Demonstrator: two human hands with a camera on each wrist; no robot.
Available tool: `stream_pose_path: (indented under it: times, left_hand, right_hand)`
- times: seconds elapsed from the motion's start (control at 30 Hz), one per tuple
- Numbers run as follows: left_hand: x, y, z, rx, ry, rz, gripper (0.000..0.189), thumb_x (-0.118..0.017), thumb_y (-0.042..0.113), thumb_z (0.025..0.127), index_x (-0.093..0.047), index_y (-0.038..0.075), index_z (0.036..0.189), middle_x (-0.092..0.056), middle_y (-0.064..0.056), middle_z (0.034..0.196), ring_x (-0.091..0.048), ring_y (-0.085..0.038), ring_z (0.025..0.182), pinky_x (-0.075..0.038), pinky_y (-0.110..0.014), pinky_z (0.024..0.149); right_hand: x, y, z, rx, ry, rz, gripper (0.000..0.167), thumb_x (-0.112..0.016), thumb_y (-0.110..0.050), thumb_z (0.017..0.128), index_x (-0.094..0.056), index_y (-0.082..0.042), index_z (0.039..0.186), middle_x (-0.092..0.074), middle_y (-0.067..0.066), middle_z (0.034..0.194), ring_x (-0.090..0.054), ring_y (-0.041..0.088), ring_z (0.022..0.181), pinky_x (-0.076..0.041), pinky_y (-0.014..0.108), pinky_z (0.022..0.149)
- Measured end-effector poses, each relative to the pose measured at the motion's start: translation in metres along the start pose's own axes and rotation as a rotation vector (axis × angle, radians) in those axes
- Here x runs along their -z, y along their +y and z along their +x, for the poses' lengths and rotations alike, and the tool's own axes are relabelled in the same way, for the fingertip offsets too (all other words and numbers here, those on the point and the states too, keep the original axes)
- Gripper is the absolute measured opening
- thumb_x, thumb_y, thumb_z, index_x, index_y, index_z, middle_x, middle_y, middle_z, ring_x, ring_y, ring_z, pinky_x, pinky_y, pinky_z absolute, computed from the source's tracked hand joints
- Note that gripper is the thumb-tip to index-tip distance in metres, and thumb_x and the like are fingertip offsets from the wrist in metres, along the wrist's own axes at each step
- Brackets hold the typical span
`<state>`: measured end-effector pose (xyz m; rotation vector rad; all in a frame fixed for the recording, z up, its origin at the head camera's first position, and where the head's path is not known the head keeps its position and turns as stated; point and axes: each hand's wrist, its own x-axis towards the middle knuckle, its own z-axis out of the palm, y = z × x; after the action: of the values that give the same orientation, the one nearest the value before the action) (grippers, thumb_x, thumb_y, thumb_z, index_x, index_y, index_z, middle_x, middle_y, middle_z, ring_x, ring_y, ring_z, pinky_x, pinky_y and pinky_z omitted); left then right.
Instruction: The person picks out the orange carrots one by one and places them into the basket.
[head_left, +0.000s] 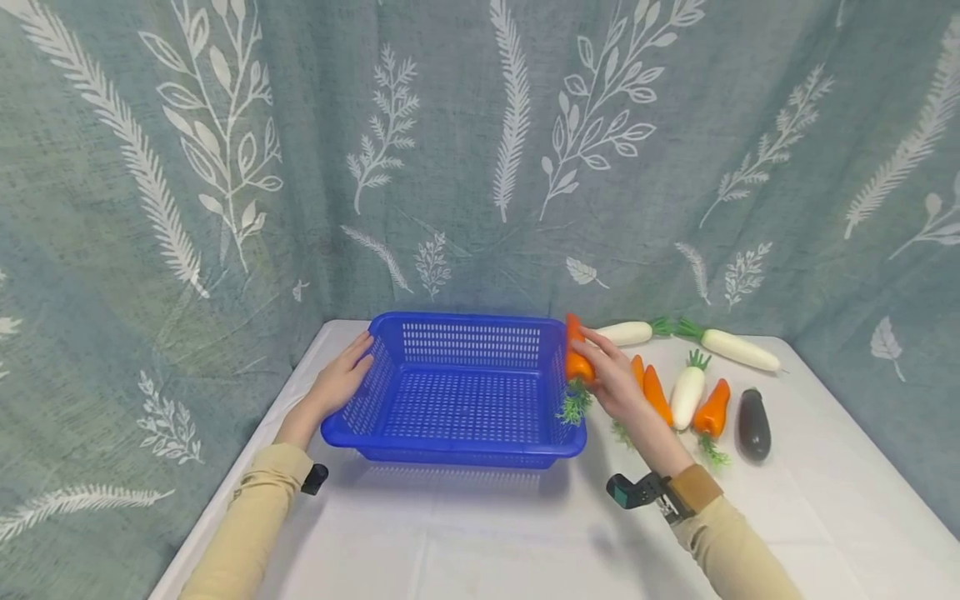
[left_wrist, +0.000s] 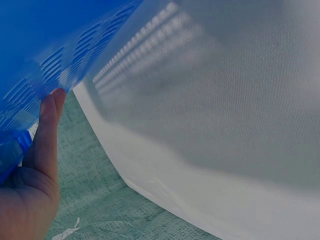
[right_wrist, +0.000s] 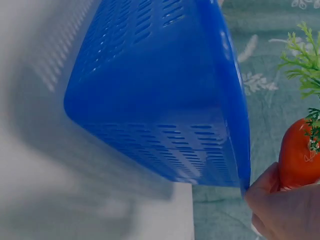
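A blue plastic basket point(head_left: 457, 457) with slotted walls stands on the white table, nothing lying inside it. At its left side, my left hand point(head_left: 341, 383) holds the rim; in the left wrist view straight fingers point(left_wrist: 47, 130) lie along the outer wall, the thumb hidden. My right hand point(head_left: 611, 375) grips an orange carrot point(head_left: 579, 360) at the basket's right rim. The carrot's tip points away and its green leaves hang toward me. In the right wrist view, the carrot point(right_wrist: 295, 157) shows beside the rim, with the thumb and fingers against it.
Right of the basket lie white radishes point(head_left: 687, 396), more carrots point(head_left: 716, 408) and a dark eggplant point(head_left: 753, 425). Two of the radishes lie at the back, near the patterned curtain point(head_left: 480, 167). White cloth covers the table point(head_left: 465, 533).
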<state>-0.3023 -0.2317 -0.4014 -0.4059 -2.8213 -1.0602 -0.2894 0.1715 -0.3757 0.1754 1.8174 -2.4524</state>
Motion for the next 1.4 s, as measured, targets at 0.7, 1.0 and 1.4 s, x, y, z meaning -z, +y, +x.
stream_pose_path:
  times: [0.7,1.0,1.4]
  left_hand:
    - [0.001,0.0,0.001,0.018,-0.01,-0.006,0.05,-0.033,0.017,0.107,-0.026,-0.011,0.148,-0.018,-0.026,0.157,-0.018,-0.045,0.143,-0.015,-0.056,0.116]
    - [-0.001,0.001,-0.001,0.005,-0.002,-0.016,0.051,-0.034,0.017,0.106,-0.028,-0.012,0.147,-0.02,-0.028,0.155,-0.019,-0.046,0.142,-0.016,-0.057,0.116]
    - [0.0,0.001,0.0,0.014,-0.018,-0.014,0.051,-0.031,0.018,0.107,-0.025,-0.011,0.148,-0.017,-0.027,0.157,-0.016,-0.045,0.143,-0.013,-0.057,0.116]
  right_hand:
    - [-0.033,0.017,-0.002,0.036,-0.099,-0.158,0.053,-0.056,-0.016,0.1,-0.039,-0.008,0.149,-0.043,0.023,0.139,-0.057,0.022,0.103,-0.055,0.023,0.08]
    - [-0.056,0.034,-0.002,0.054,-0.041,-0.081,0.05,-0.059,-0.011,0.097,-0.045,-0.004,0.144,-0.054,0.02,0.121,-0.061,0.01,0.078,-0.054,0.021,0.063]
    - [-0.073,0.049,0.004,0.031,0.023,0.002,0.048,-0.062,-0.008,0.094,-0.048,0.0,0.14,-0.056,0.019,0.112,-0.061,0.012,0.072,-0.056,0.022,0.058]
